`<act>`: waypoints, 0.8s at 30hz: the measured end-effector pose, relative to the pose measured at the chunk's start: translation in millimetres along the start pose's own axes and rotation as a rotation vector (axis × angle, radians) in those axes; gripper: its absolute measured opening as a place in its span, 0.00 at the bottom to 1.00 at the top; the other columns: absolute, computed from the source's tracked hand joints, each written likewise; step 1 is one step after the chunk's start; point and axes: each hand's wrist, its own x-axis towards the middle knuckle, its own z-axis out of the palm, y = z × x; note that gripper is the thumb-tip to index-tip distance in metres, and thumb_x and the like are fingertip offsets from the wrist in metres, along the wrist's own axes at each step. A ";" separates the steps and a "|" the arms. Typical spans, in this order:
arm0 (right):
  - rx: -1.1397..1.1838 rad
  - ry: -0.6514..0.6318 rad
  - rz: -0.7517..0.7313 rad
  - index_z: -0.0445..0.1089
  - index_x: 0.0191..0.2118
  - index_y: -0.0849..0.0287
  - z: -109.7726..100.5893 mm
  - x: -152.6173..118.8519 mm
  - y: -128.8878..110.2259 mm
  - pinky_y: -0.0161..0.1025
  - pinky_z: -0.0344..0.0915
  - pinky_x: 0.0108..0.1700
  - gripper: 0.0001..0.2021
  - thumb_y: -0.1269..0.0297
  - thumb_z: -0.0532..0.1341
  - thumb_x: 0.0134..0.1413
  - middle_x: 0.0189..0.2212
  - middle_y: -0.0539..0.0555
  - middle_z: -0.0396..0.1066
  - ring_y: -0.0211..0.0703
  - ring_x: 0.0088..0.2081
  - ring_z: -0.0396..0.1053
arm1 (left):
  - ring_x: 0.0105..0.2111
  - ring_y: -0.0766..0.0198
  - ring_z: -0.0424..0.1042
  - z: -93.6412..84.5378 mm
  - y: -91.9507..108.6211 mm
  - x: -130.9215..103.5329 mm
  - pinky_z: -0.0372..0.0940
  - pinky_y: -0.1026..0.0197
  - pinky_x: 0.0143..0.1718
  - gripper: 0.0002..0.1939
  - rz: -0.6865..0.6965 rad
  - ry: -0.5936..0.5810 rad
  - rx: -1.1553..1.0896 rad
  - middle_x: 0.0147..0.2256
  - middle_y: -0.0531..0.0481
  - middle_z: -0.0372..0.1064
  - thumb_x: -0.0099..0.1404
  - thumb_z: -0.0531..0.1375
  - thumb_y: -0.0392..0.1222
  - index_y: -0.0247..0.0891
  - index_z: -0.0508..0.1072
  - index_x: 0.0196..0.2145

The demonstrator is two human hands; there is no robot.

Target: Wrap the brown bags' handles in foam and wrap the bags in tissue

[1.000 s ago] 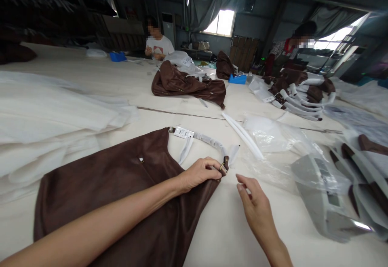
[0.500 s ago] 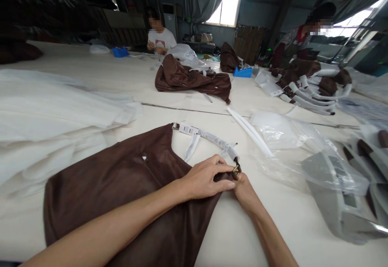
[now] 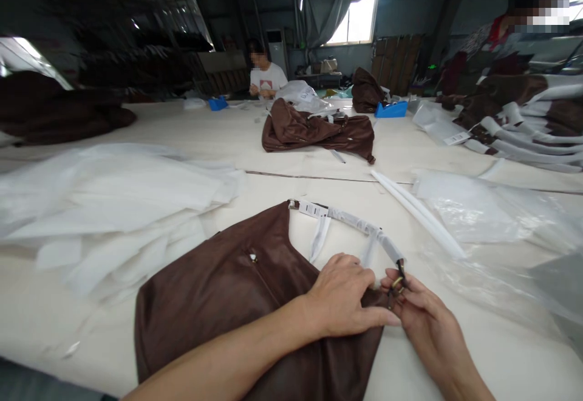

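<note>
A dark brown handbag (image 3: 218, 285) lies flat before me, its shoulder strap (image 3: 353, 222) wrapped in white material and curving away from me. My left hand (image 3: 344, 298) is closed on the bag's right corner, thumb stretched along the near side. Just right of it, my right hand (image 3: 428, 316) pinches around a brass-coloured ring (image 3: 398, 284) where the strap's end meets that corner. Part of this joint is hidden behind my fingers. A white label (image 3: 313, 209) sits near the strap's far end, and a small metal fitting (image 3: 253, 258) shows on the bag's face.
White sheets (image 3: 118, 200) spread over the table at left. More brown bags lie across the seam, one folded (image 3: 319, 130), others piled at right (image 3: 514, 109). Clear plastic (image 3: 492, 212) and a white roll (image 3: 419, 212) lie to the right. Two people are beyond the table.
My view has swung left, so the bag sits further right in the picture. My right hand's fingers have turned and opened somewhat around the ring; my left hand keeps hold of the corner.
</note>
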 end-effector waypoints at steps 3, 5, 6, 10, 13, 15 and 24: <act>-0.003 -0.032 0.006 0.79 0.40 0.56 -4.3 -0.4 1.2 0.43 0.70 0.45 0.15 0.57 0.72 0.44 0.38 0.57 0.77 0.49 0.41 0.73 | 0.43 0.51 0.72 3.6 -3.3 -0.6 0.52 0.42 0.62 0.35 0.000 -0.012 0.003 0.34 0.45 0.72 0.58 0.54 0.76 0.39 0.73 0.40; -0.028 -0.027 -0.010 0.78 0.40 0.55 -6.8 0.0 3.2 0.38 0.70 0.43 0.13 0.59 0.72 0.46 0.36 0.54 0.75 0.44 0.39 0.71 | 0.40 0.49 0.73 4.1 -3.8 -1.6 0.55 0.42 0.59 0.37 -0.002 -0.027 0.035 0.32 0.44 0.73 0.59 0.50 0.77 0.39 0.73 0.40; -0.038 -0.032 -0.022 0.78 0.39 0.55 -7.9 0.4 4.0 0.37 0.70 0.41 0.13 0.59 0.72 0.46 0.35 0.53 0.74 0.43 0.37 0.71 | 0.40 0.48 0.74 3.8 -3.7 -2.1 0.57 0.42 0.56 0.38 -0.008 -0.033 0.050 0.32 0.44 0.74 0.59 0.48 0.77 0.38 0.73 0.40; -0.090 -0.071 -0.063 0.77 0.35 0.58 -10.5 3.0 3.4 0.38 0.70 0.37 0.13 0.59 0.74 0.43 0.33 0.55 0.72 0.44 0.34 0.69 | 0.42 0.45 0.73 2.9 -2.9 -3.1 0.60 0.42 0.52 0.40 -0.045 -0.056 0.054 0.35 0.41 0.75 0.59 0.45 0.79 0.39 0.73 0.41; -0.111 -0.070 -0.056 0.77 0.35 0.58 -10.4 3.8 1.5 0.40 0.70 0.37 0.13 0.58 0.73 0.44 0.34 0.56 0.72 0.45 0.35 0.68 | 0.43 0.44 0.73 5.1 -3.5 -2.1 0.61 0.42 0.51 0.42 -0.061 -0.078 0.033 0.37 0.40 0.75 0.58 0.45 0.80 0.38 0.73 0.42; -0.119 -0.056 -0.043 0.77 0.34 0.58 -11.0 3.8 1.1 0.40 0.70 0.37 0.13 0.58 0.73 0.43 0.34 0.56 0.72 0.45 0.35 0.69 | 0.43 0.44 0.73 7.5 -4.0 -0.9 0.62 0.43 0.49 0.42 -0.067 -0.082 0.027 0.37 0.39 0.75 0.58 0.44 0.80 0.38 0.73 0.41; -0.159 -0.020 -0.015 0.77 0.35 0.56 -21.6 7.2 1.0 0.41 0.72 0.37 0.14 0.58 0.73 0.40 0.34 0.57 0.73 0.50 0.37 0.70 | 0.43 0.43 0.74 13.5 -5.1 4.3 0.63 0.43 0.48 0.44 -0.062 -0.108 0.021 0.37 0.37 0.77 0.57 0.41 0.81 0.38 0.74 0.40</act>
